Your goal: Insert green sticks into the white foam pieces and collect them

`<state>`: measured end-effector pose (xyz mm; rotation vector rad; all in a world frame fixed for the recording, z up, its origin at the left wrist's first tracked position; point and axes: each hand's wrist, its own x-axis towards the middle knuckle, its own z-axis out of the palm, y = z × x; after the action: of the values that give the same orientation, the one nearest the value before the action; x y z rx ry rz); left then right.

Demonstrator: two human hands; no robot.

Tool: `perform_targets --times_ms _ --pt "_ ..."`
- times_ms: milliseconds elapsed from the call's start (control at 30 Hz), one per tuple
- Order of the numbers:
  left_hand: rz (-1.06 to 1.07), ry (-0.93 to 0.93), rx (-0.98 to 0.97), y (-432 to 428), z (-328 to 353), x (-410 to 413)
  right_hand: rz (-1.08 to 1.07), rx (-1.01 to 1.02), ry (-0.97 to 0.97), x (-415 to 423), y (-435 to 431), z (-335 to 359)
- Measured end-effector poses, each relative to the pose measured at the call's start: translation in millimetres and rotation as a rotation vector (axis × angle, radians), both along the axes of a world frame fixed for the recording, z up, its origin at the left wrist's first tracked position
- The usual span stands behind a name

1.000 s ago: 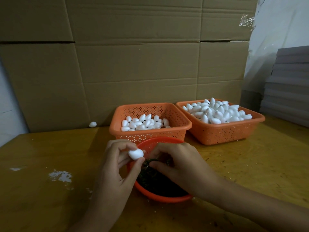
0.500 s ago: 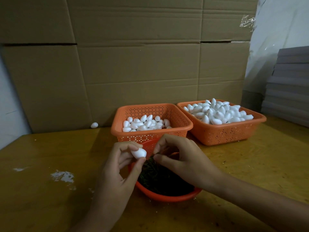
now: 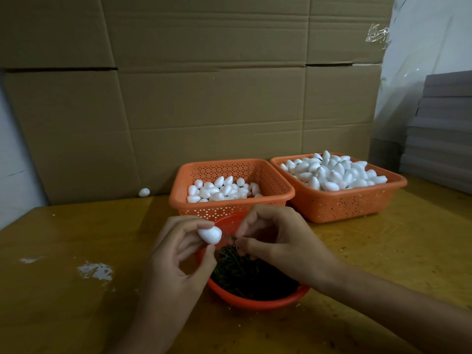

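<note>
Left hand [image 3: 176,254] pinches foam egg [image 3: 210,234]; light, dents easily, hold by its sides. Right hand [image 3: 275,241] pinches thin green stick [image 3: 228,236]; likely bendy, grip near tip

Desk [image 3: 76,315]: yellow-brown wood with a glossy top, filling the lower part of your view. White smears [image 3: 95,270]: a patch on the desk to your left, with a smaller streak [image 3: 29,260] further left. Cardboard [image 3: 204,98]: large brown panels standing upright behind the desk, creased and divided by dark horizontal seams. Grey sheets [image 3: 444,139]: a tall stack at your far right. Clear film [image 3: 378,34]: a crumpled scrap at the cardboard's upper right edge, against a pale backdrop [image 3: 429,47].
</note>
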<state>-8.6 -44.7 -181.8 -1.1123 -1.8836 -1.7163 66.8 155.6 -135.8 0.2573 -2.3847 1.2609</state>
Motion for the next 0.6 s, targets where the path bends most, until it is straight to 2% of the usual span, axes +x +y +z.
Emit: perform_targets --times_ms 333,600 --pt "-0.033 -0.079 0.043 -0.5 1.5 0.9 0.013 -0.046 0.009 0.6 -0.1 -0.9" --pt "-0.045 -0.02 0.016 0.4 1.3 -0.1 0.044 -0.011 0.008 0.3 -0.5 -1.2"
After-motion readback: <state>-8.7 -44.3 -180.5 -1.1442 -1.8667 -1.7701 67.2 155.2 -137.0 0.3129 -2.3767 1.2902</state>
